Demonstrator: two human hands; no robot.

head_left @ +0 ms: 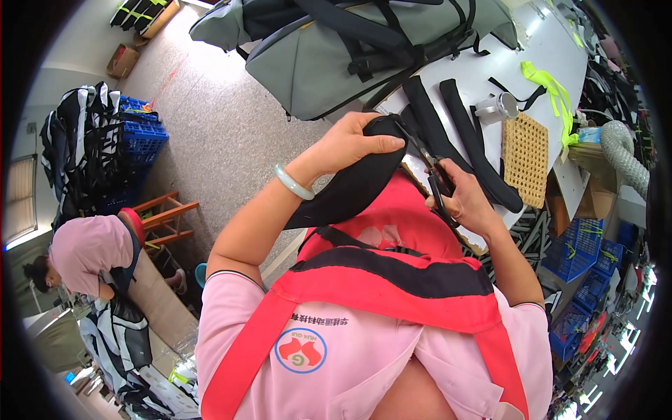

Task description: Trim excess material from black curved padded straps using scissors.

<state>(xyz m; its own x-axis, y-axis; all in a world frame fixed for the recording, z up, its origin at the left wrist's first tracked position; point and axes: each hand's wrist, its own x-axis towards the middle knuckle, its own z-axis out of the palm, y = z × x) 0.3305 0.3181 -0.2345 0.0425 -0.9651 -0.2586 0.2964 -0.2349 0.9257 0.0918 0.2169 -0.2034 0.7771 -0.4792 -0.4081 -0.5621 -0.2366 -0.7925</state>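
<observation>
- While the left hand [360,143] is clamped on the black pad [353,185] near its upper end, the right hand [465,199] is closed round the scissors [425,158], blades aimed at that end.
- The pad hangs over the red apron [413,222], beside the surface [553,52]; holding it taut should give a cleaner snip.
- Best to cut with the blade tips, angled clear of the left thumb.
- The left fingers are partly hidden; whether the blades touch the pad, I cannot tell.
- The left forearm [259,210] obscures the pad's lower end.
</observation>
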